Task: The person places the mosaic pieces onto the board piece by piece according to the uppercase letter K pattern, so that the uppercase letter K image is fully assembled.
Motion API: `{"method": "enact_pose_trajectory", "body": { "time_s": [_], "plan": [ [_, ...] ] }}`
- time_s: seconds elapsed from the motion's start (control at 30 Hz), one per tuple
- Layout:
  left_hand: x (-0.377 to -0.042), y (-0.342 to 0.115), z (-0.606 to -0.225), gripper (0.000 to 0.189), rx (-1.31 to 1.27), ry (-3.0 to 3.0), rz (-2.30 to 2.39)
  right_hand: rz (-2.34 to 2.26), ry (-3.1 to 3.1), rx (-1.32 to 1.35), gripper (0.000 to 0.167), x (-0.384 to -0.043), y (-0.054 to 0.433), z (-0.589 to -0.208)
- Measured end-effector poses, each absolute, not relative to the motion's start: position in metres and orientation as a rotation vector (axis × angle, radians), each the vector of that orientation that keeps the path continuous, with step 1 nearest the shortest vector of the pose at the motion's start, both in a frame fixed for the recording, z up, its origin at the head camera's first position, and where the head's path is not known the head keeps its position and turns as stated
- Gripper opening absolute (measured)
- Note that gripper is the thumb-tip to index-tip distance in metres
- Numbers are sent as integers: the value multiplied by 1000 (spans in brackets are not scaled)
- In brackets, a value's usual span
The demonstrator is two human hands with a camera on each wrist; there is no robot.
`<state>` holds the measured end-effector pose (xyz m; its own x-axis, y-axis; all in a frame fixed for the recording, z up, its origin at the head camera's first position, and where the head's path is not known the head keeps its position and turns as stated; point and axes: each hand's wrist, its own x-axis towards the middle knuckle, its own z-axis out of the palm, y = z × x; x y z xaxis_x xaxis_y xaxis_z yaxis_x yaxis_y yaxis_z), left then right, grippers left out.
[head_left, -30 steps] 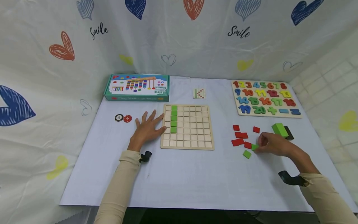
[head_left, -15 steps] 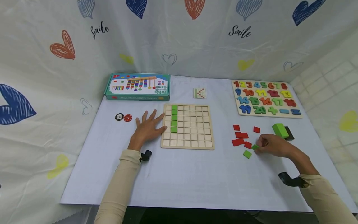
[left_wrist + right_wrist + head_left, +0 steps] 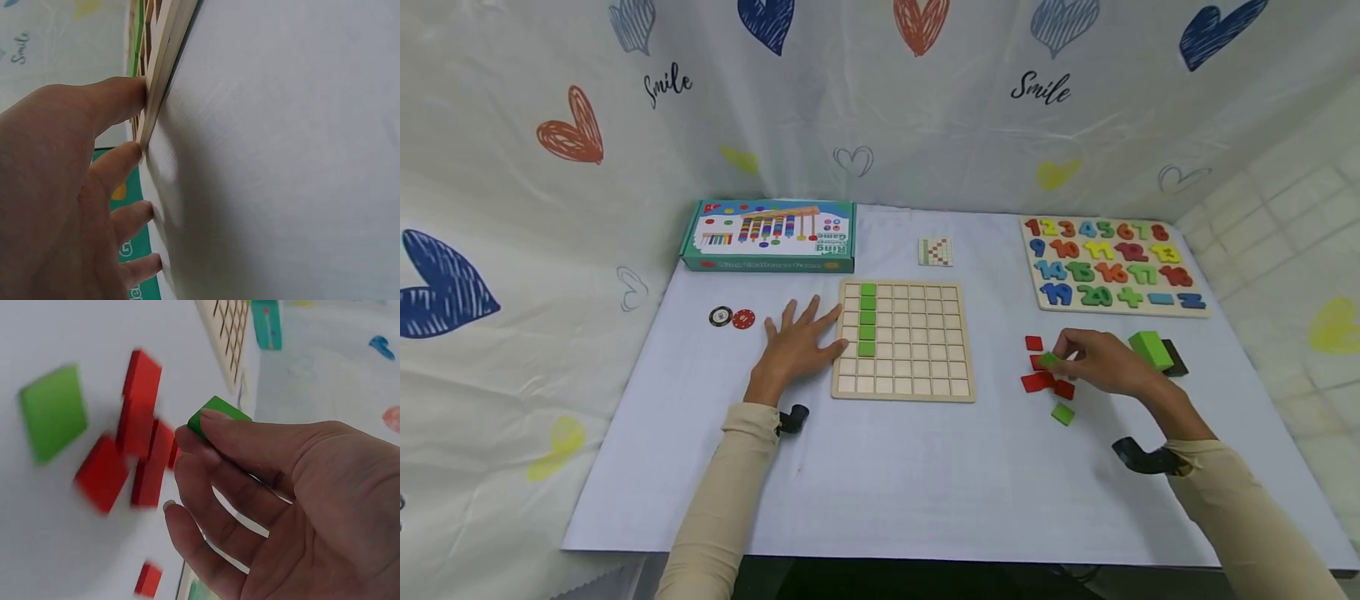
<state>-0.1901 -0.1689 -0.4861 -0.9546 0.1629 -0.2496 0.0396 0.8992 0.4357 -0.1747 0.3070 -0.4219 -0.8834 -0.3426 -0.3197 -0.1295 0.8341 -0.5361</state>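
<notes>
My left hand [image 3: 797,346] lies with spread fingers on the table, thumb and index fingertip against the left edge of the wooden grid board [image 3: 917,402]. In the left wrist view those two fingertips touch the side of the board [image 3: 164,59]. A column of green tiles [image 3: 867,317] fills several cells in the board's second column. Between thumb and index finger, my right hand [image 3: 1101,360] pinches a green tile [image 3: 220,411], raised above the loose red tiles [image 3: 1037,382]. Another green tile [image 3: 1063,414] lies flat on the table in front of them.
At the right are a green block [image 3: 1150,350] and a dark piece [image 3: 1176,358], with a wooden number board [image 3: 1123,307] behind. A small pattern card [image 3: 936,252] lies beyond the grid. Back left stands a boxed toy [image 3: 767,237]; two round chips [image 3: 732,317] lie before it.
My right hand has lifted the green tile off the table and moved it left and away from me, over the red tiles. The left hand has stayed at the board's edge.
</notes>
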Motion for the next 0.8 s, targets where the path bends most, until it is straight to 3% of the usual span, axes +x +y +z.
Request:
{"method": "enact_pose_trajectory", "body": {
  "time_s": [0.2, 0.8],
  "plan": [
    [-190, -168, -488, 74, 144, 2780, 613, -817, 2557, -466, 11, -189, 256, -429],
    [-188, -166, -486, 74, 147, 2776, 625, -993, 2471, -714, 13, -202, 116, -461]
  ]
}}
